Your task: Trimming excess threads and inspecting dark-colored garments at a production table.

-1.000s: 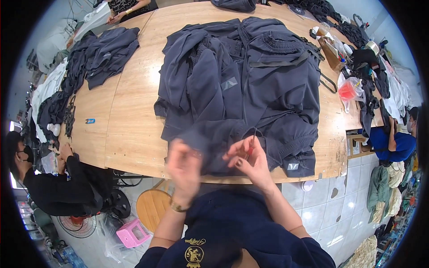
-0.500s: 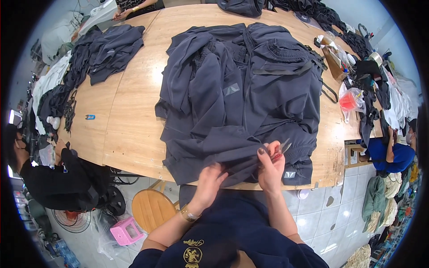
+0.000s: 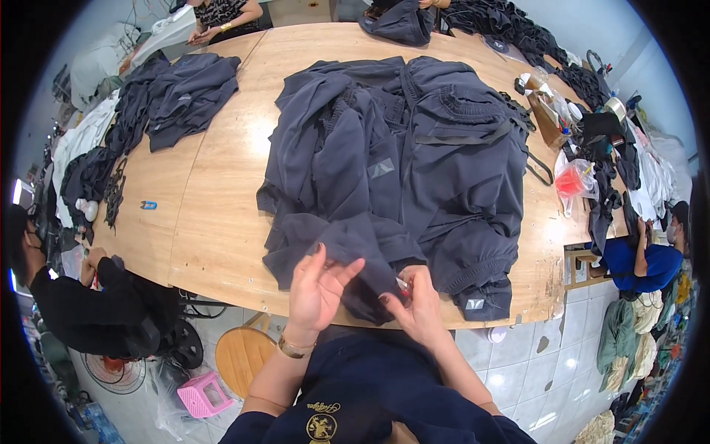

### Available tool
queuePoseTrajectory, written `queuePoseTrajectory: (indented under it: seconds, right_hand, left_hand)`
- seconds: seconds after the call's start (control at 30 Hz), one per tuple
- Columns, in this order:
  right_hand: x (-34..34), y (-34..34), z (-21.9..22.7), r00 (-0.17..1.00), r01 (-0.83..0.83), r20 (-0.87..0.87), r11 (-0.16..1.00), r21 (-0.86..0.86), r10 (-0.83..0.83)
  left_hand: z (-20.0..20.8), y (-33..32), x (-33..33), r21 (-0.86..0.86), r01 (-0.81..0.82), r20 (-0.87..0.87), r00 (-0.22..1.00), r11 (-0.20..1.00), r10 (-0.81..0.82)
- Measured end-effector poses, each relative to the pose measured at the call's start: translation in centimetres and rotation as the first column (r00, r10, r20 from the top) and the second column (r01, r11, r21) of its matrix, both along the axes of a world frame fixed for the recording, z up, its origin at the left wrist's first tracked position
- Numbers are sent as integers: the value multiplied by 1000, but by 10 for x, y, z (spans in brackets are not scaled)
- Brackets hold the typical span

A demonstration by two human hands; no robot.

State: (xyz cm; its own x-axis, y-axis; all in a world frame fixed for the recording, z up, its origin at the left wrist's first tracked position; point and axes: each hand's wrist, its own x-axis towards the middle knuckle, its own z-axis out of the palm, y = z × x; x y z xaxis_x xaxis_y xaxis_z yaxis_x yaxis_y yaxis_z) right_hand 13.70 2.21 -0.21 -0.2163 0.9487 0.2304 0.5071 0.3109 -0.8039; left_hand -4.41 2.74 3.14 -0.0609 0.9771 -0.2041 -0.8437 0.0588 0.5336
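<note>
Dark grey garments [image 3: 466,192] lie heaped on the table in front of me, with gathered elastic edges and light triangular patches. My left hand [image 3: 314,292] is open, palm up and fingers apart, against the near fold of the dark cloth [image 3: 344,244]; no grip on the cloth shows. Close by on its right, my right hand [image 3: 418,305] is closed around small red-handled scissors [image 3: 404,287], mostly hidden by the fingers. That hand is at the cloth's near edge; whether it also pinches fabric is not visible.
Blue thread snips [image 3: 149,205] lie on the wooden table [image 3: 214,222] at left. More dark garments [image 3: 188,100] are at far left. A bag with a red drink [image 3: 573,180] stands at right. Co-workers sit left, right and beyond. A round stool [image 3: 244,359] is below.
My left hand has turned palm up and opened its fingers. My right hand has moved left and nearer with the scissors. The near cloth has shifted and folded differently; the view has tilted slightly.
</note>
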Motion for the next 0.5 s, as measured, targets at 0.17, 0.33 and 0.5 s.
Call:
queuePoseTrajectory:
  seconds: [0.17,0.33,0.5]
  right_hand:
    - [-2,9,8,989,96,-95,985,-145,-111]
    - [-11,17,11,999,-28,20,996,82,27]
    - [-18,19,11,982,-60,186,969,238,15]
  left_hand:
    - [-13,-11,10,-27,30,-19,999,999,-31]
    - [-5,-9,15,-48,47,-22,999,998,-48]
    - [-13,-12,13,-36,84,34,996,996,-83]
